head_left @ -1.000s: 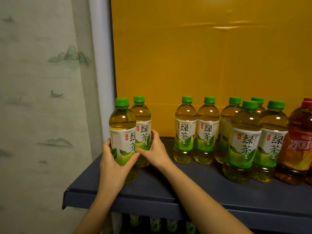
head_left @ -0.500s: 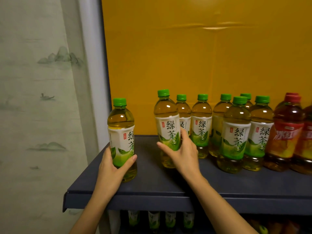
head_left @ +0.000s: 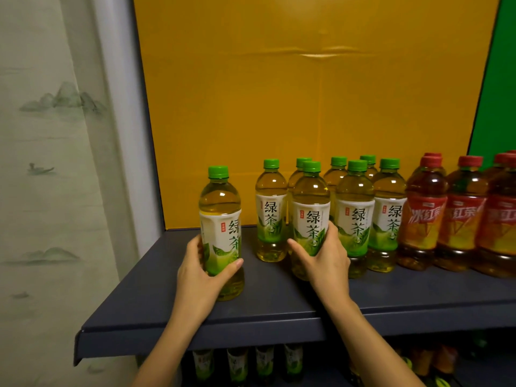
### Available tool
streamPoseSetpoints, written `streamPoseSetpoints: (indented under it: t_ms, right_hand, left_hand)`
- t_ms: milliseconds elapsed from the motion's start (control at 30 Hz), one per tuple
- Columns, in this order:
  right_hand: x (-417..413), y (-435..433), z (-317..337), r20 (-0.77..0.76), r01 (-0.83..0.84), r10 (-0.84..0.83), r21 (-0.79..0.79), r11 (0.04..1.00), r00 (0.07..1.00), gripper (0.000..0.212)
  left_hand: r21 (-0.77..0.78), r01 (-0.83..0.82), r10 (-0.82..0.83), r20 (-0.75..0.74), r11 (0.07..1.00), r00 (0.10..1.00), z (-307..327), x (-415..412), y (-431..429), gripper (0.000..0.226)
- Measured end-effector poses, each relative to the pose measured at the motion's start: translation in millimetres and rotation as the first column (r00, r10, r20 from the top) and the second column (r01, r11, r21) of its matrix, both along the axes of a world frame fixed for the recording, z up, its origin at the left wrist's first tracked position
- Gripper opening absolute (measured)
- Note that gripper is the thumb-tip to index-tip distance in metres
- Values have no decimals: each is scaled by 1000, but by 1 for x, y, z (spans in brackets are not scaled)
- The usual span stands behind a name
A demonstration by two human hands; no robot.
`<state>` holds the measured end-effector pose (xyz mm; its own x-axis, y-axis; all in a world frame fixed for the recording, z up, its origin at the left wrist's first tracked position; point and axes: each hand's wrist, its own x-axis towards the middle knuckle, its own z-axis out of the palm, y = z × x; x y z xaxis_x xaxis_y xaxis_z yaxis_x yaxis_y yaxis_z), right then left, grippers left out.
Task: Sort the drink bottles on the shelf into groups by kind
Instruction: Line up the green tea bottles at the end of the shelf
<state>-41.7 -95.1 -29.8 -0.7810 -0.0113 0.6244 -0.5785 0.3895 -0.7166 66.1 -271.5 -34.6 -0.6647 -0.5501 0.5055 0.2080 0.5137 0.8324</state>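
My left hand is curled round a clear plastic green tea bottle with a green cap. It stands up by itself near the left end of the dark grey flat shelf. My right hand is wrapped round a second green tea bottle, at the front of the bunch of other green-capped tea bottles. Just to their right stand the brown tea bottles with red caps.
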Motion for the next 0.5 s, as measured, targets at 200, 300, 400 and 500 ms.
streamPoseSetpoints:
  t_ms: [200, 300, 400, 500]
  right_hand:
    - [7, 1, -2, -21, 0, 1, 51, 999, 1000, 83]
    - [13, 7, -4, -77, 11, -5, 86, 996, 997, 77]
    - [15, 9, -5, -158, 66, -51, 87, 994, 986, 72]
    - [14, 9, -5, -219, 114, -96, 73, 991, 971, 67]
  left_hand:
    - [-124, 4, -6, -18, 992, 1000, -1, -27, 30, 66]
    - [-179, -5, 4, -8, 984, 1000, 1, -42, 42, 66]
    - [-204, -4, 7, 16, 979, 1000, 1, -55, 50, 65]
    - [-227, -5, 11, 24, 974, 1000, 1, -63, 57, 64]
